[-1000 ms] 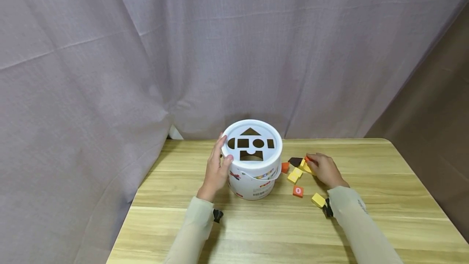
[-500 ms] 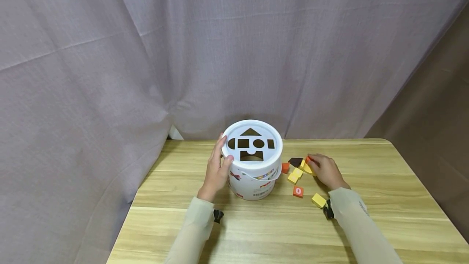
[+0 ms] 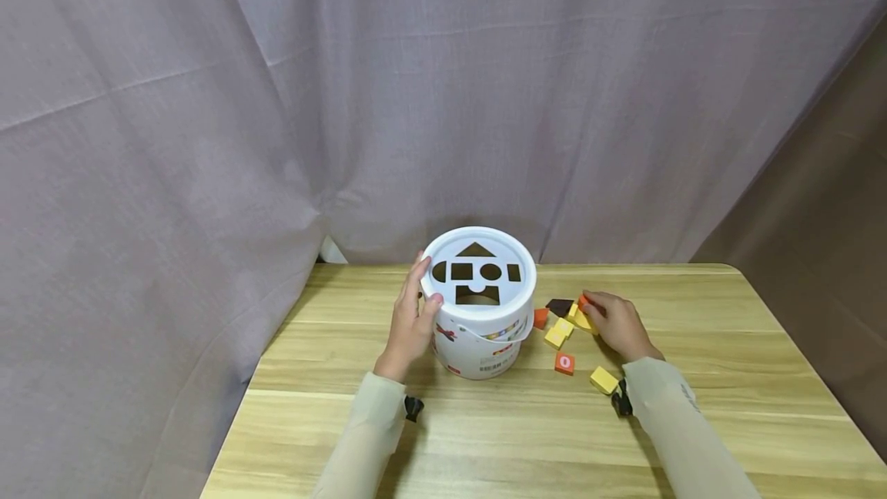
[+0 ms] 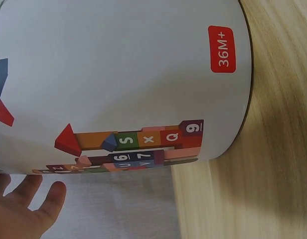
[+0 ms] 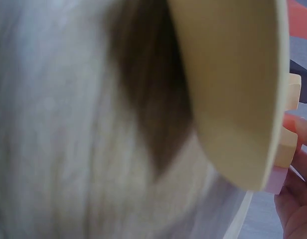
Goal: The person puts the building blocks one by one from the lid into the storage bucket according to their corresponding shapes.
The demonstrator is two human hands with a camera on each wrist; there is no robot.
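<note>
The step in hand looked like picking a block from the loose pile to post through the lid of the white bucket [image 3: 480,329], with no block yet lifted. The left hand [image 3: 410,322] steadied the bucket, its fingers laid fairly straight against the side wall and the thumb up at the rim of the lid; the left wrist view showed only fingertips [image 4: 24,199] next to the printed wall, holding nothing. The right hand [image 3: 615,323] rested on the table [image 3: 728,376] to the right of the bucket, fingers curled over a yellow block [image 3: 582,319], with an orange block [image 3: 583,302] at its fingertips. It seemed to be pinching the yellow one, though the right wrist view was too blurred to confirm how firm the hold was. The lid [image 3: 478,272] carried 6 cut-outs: a triangle, a half circle, a square, a circle, a smaller square and an arch. The next move, as I judged it, called for closing the fingers cleanly on 1 block, lifting it clear of its neighbours, carrying it left over the lid and turning it to match its cut-out. A dark block [image 3: 558,304] lay just beside the fingertips, 2 small yellow blocks [image 3: 558,332] and a small orange one [image 3: 540,317] lay between hand and bucket, an orange block marked 0 [image 3: 564,363] lay nearer the person, and 1 more yellow block [image 3: 604,380] sat by the right sleeve [image 3: 665,406].
</note>
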